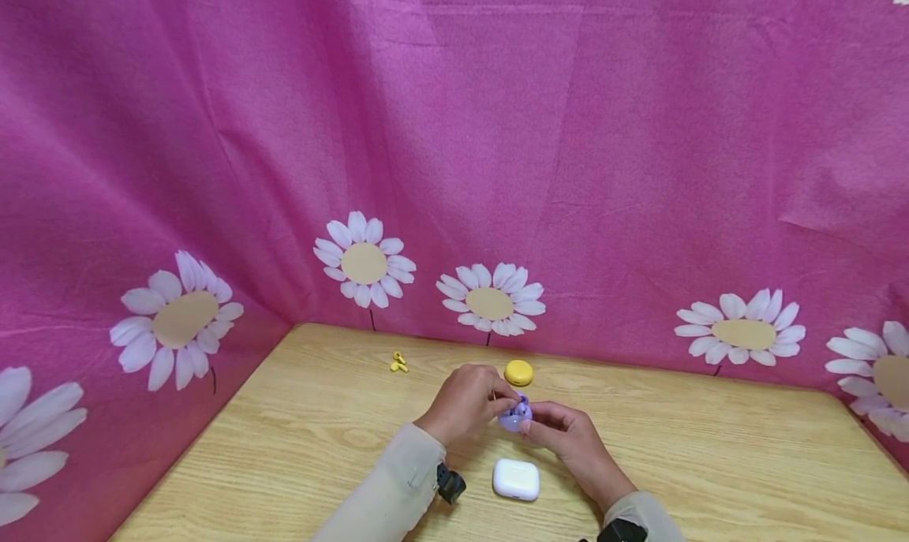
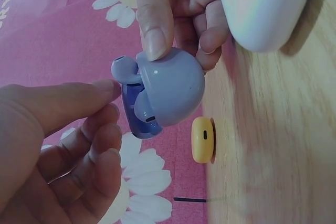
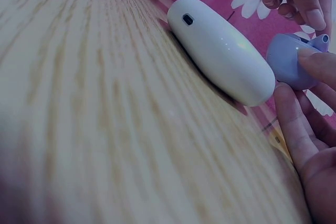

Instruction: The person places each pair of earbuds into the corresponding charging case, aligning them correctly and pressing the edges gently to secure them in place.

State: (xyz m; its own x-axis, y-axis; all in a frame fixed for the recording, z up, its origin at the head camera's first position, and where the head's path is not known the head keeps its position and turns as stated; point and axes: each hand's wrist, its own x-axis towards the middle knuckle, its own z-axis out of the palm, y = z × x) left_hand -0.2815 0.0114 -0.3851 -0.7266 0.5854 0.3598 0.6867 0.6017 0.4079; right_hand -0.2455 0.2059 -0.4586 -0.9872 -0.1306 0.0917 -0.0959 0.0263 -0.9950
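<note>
Between the hands, off the table, is a lavender earbud case (image 2: 176, 85) with its lid up. Two lavender earbuds (image 2: 126, 70) show at its opening, one standing out from the rim. My right hand (image 1: 578, 443) grips the rounded body, thumb on one side and fingers beneath. At the opening is my left hand (image 1: 465, 404), its thumb tip beside the protruding earbud and lid edge, other fingers loosely bent. No clear pinch shows there. A white earbud case (image 1: 516, 480), closed, lies on the table nearer the body, between the forearms.
Behind the hands a round yellow case (image 1: 518, 372) sits on the wooden table (image 1: 710, 447). Yellow earbuds (image 1: 399, 362) lie farther left, near the back edge. A pink flowered cloth (image 1: 604, 171) hangs behind the table and along its sides.
</note>
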